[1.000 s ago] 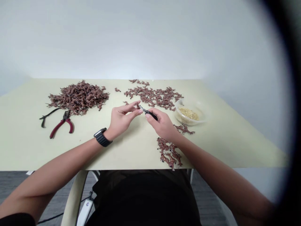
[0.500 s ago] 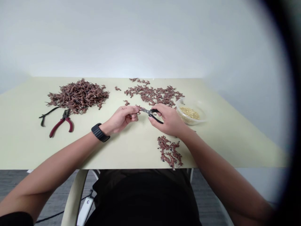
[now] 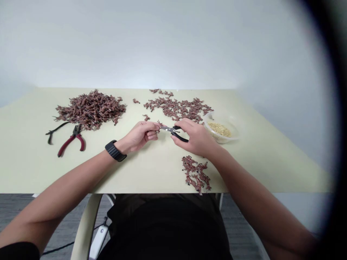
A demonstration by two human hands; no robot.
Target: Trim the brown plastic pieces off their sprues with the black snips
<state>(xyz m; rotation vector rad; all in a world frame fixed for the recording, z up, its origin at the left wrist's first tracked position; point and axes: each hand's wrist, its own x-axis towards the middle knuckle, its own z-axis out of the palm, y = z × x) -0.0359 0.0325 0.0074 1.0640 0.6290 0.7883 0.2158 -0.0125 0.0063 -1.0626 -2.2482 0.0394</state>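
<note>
Between thumb and fingers, my left hand pinches a small brown animal figurine, partly hidden by the fingertips. My right hand is wrapped round black-handled pliers. The tips of the pliers reach the figurine at my left fingertips; whether they grip a part of it is too small to tell. Just behind my hands lies a single brown figurine. A small group of similar figurines rests in front of my right hand, by the near table edge.
A large heap of brown figurines stands at the left, with red-handled pliers and a black strip before it. More figurines spread behind my right hand. A clear bowl of small golden pieces sits at the right.
The figurine in my left fingers has turned slightly, and the pliers' tips have shifted a little. Both hands stay in nearly the same place.
</note>
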